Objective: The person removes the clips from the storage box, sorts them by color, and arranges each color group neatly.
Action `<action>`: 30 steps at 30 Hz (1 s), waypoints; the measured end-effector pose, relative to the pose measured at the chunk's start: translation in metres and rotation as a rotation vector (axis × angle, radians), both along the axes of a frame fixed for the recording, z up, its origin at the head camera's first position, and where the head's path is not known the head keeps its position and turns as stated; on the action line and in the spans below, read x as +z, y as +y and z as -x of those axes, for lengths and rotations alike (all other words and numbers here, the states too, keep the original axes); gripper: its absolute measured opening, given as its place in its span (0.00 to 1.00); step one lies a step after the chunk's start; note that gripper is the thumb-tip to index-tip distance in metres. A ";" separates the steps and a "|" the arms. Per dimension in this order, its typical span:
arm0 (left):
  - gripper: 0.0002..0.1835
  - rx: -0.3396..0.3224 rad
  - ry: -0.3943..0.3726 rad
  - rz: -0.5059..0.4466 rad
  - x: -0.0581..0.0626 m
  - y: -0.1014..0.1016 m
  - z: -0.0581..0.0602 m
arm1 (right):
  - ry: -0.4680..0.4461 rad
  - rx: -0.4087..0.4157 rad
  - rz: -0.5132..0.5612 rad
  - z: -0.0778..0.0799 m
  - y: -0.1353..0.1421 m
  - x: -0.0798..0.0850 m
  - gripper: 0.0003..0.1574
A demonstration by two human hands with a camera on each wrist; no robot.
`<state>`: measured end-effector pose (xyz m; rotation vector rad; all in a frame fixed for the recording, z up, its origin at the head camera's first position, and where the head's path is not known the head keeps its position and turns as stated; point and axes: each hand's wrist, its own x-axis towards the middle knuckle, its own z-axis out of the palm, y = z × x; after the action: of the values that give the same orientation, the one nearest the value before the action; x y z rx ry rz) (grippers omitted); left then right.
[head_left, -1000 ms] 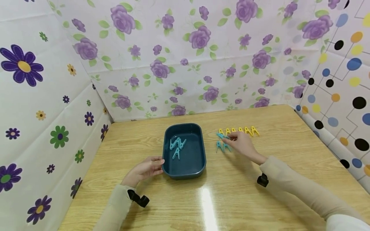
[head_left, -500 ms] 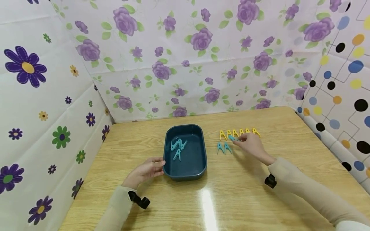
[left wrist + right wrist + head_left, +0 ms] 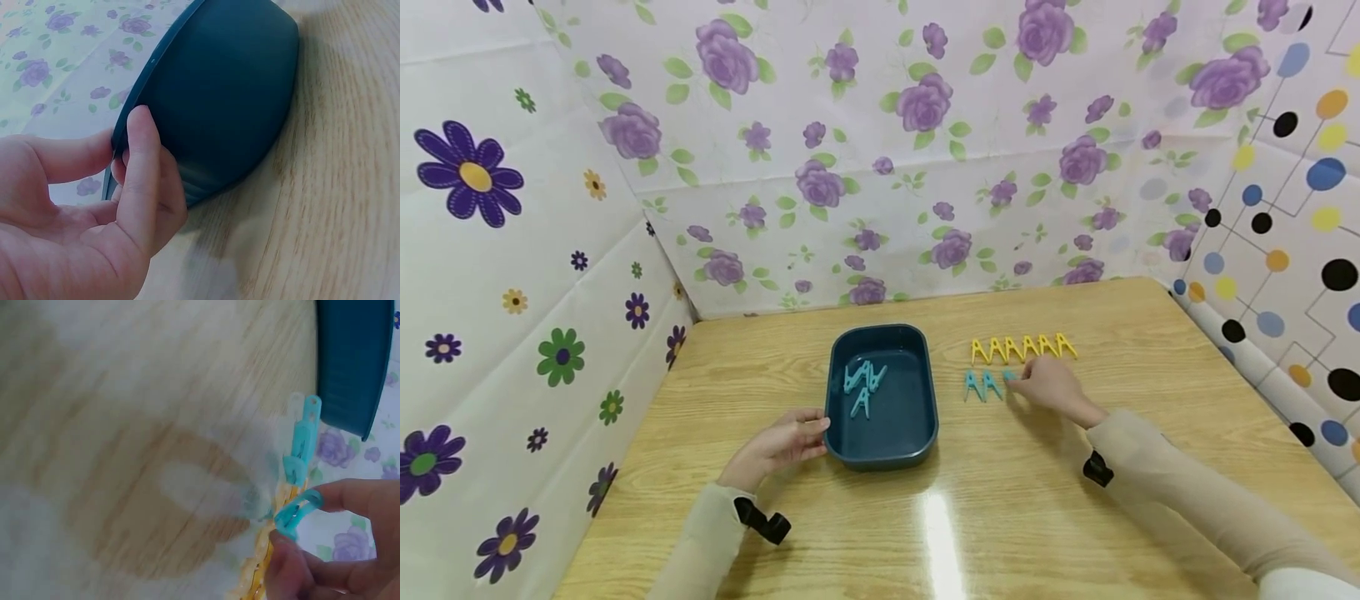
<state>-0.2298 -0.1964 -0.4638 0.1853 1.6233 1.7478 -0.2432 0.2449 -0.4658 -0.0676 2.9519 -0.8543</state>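
Note:
My left hand (image 3: pixel 784 447) pinches the left rim of a dark teal rectangular basin (image 3: pixel 895 425), thumb on the rim and fingers against the outer wall (image 3: pixel 219 87). Inside lie several light-blue clothespins (image 3: pixel 862 403). My right hand (image 3: pixel 1054 388) pinches another light-blue clothespin (image 3: pixel 295 514) between thumb and finger, at the tabletop. Two light-blue clothespins stand in line to its left, one the left clothespin (image 3: pixel 972 384), the other the middle clothespin (image 3: pixel 991 383). Just behind runs a row of several yellow clothespins (image 3: pixel 1028 347). My fingers partly hide the held clothespin in the head view.
The wooden table (image 3: pixel 1000 500) meets a flower-printed cloth wall (image 3: pixel 880 208) at the back. Printed cloth also stands along the left side (image 3: pixel 550 292) and the dotted right side (image 3: pixel 1285 250). A bright reflection lies on the table in front of the basin.
My right hand has brought the held light-blue clothespin rightward from above the pair, then down into line beside them. The left hand stays on the basin; the head view shifted slightly.

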 end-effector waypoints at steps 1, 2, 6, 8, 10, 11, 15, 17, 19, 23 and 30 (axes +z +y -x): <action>0.08 -0.001 -0.001 0.001 0.000 0.000 0.000 | -0.011 0.003 -0.012 0.001 0.000 -0.001 0.33; 0.08 0.001 -0.003 0.002 0.000 0.001 0.000 | -0.025 0.009 -0.023 0.002 0.001 -0.003 0.34; 0.09 0.027 -0.010 0.013 0.001 0.002 0.000 | -0.073 0.054 -0.032 0.007 0.002 -0.006 0.35; 0.11 0.039 -0.011 0.020 0.001 0.002 0.000 | -0.091 0.073 -0.027 0.009 0.003 -0.007 0.34; 0.12 0.045 -0.012 0.026 0.002 0.002 0.000 | -0.092 0.087 -0.026 0.011 0.004 -0.008 0.32; 0.12 0.044 -0.013 0.027 0.002 0.003 0.000 | -0.086 0.094 -0.027 0.012 0.004 -0.009 0.31; 0.11 0.041 -0.021 0.028 0.001 0.003 0.000 | -0.064 0.106 -0.049 0.014 0.007 -0.012 0.27; 0.11 0.040 -0.020 0.025 0.002 0.003 -0.001 | -0.056 0.103 -0.051 0.015 0.007 -0.011 0.26; 0.11 0.037 -0.018 0.024 0.003 0.003 -0.001 | -0.046 0.102 -0.051 0.016 0.006 -0.011 0.24; 0.10 0.032 -0.015 0.014 0.004 0.002 0.000 | -0.019 0.094 -0.051 0.018 0.003 -0.011 0.21; 0.09 0.028 -0.028 0.016 0.003 0.003 0.000 | -0.010 0.060 -0.031 0.014 0.001 -0.008 0.18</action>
<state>-0.2302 -0.1936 -0.4605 0.1309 1.6265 1.7503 -0.2568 0.2457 -0.4733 -0.1495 2.9363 -0.7992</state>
